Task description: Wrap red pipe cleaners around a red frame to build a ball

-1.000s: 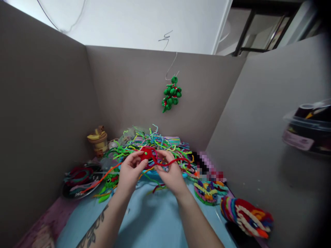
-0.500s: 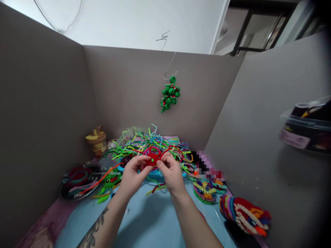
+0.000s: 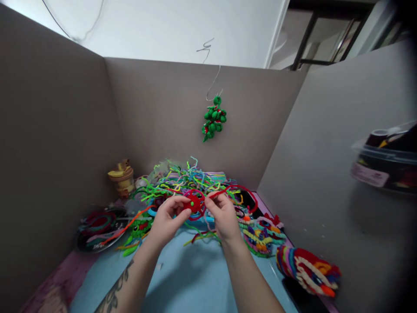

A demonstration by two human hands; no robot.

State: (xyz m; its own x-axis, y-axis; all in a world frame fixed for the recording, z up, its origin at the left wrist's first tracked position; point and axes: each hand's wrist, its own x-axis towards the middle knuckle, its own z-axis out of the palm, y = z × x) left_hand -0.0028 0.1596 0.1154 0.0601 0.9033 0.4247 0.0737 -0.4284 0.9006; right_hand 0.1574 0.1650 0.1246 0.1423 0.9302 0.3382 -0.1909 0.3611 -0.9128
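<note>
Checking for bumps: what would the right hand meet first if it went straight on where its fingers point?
The right hand would probably meet the red round piece in the left hand first, though the depth is unclear.

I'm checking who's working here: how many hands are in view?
2: the left hand holds the red piece; the right hand, beside it, pinches a red strand.
</note>
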